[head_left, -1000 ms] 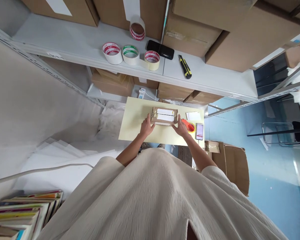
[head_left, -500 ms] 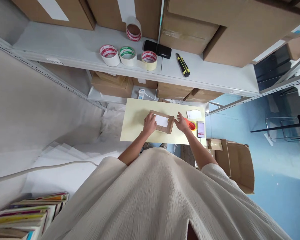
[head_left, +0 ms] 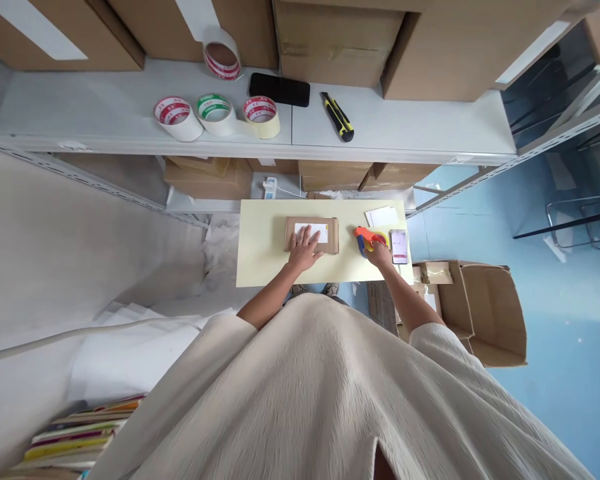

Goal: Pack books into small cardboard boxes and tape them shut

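A small cardboard box (head_left: 332, 241) lies on the pale yellow table (head_left: 260, 267). On its top is a white label (head_left: 321, 231). My left hand (head_left: 305, 251) rests flat on the box and label, its fingers spread. To the right, my right hand (head_left: 380, 255) is closed on an orange and blue tape dispenser (head_left: 365, 235) with a yellow roll; the fingers are partly hidden behind the hand. Just right of that hand lies a phone with a lit screen (head_left: 399, 247). White paper slips (head_left: 382, 217) lie behind the dispenser.
Above the table's far side runs a grey shelf (head_left: 130, 127) with tape rolls (head_left: 216, 115), a black phone (head_left: 280, 89), a yellow-black utility knife (head_left: 338, 117) and large cartons (head_left: 340, 47). An open carton (head_left: 497, 313) stands on the floor at right. Books (head_left: 70, 440) are piled lower left.
My right hand has moved from the box's right end to the tape dispenser and taken hold of it. My left hand has flattened over the label, and the box lies straighter. The view has shifted.
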A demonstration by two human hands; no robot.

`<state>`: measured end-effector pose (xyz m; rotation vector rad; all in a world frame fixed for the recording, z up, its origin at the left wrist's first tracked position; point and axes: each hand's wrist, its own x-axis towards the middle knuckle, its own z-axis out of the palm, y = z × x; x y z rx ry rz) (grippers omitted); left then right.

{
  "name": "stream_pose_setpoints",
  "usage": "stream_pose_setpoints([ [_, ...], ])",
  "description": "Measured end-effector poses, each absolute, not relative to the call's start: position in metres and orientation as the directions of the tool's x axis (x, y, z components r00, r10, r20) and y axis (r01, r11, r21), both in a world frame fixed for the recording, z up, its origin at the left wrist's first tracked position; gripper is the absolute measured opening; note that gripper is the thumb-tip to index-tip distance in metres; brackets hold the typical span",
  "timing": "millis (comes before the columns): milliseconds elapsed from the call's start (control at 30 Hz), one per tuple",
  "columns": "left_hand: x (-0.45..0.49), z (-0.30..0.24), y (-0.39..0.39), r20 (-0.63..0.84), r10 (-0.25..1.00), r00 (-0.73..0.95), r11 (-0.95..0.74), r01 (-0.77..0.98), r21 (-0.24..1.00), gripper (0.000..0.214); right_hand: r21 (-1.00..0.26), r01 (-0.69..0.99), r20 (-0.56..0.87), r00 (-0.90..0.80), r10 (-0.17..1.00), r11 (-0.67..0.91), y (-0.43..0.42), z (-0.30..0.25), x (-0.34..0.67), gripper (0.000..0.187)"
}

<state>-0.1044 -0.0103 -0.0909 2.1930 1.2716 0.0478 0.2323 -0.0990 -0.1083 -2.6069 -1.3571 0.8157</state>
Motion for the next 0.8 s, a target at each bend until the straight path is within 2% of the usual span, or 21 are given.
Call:
stream_pose_setpoints([
  [200,-0.082,-0.085,0.001,-0.3,0.84,0.453,-0.281,0.835,0.472,0.09,-0.302,0.782,-0.36,0.436,0.825,-0.545,-0.097,-0.119,0.227,0.059],
  [433,-0.071,-0.081,0.015,-0.33,0.85,0.411,-0.256,0.869,0.422,0.094,-0.29,0.783,-0.457,0.391,0.799,-0.55,-0.094,-0.117,0.234,0.044],
  [633,-0.074,-0.083,0.017,-0.304,0.861,0.408,-0.271,0.874,0.404,0.09,-0.424,0.738,-0.438,0.34,0.832,-0.525,-0.097,-0.104,0.261,0.047],
  [800,-0.058,-0.075,0.017,-0.288,0.881,0.375,-0.219,0.864,0.453,0.086,-0.616,0.546,-0.515,0.265,0.815,-0.567,-0.097,-0.086,0.267,0.039],
])
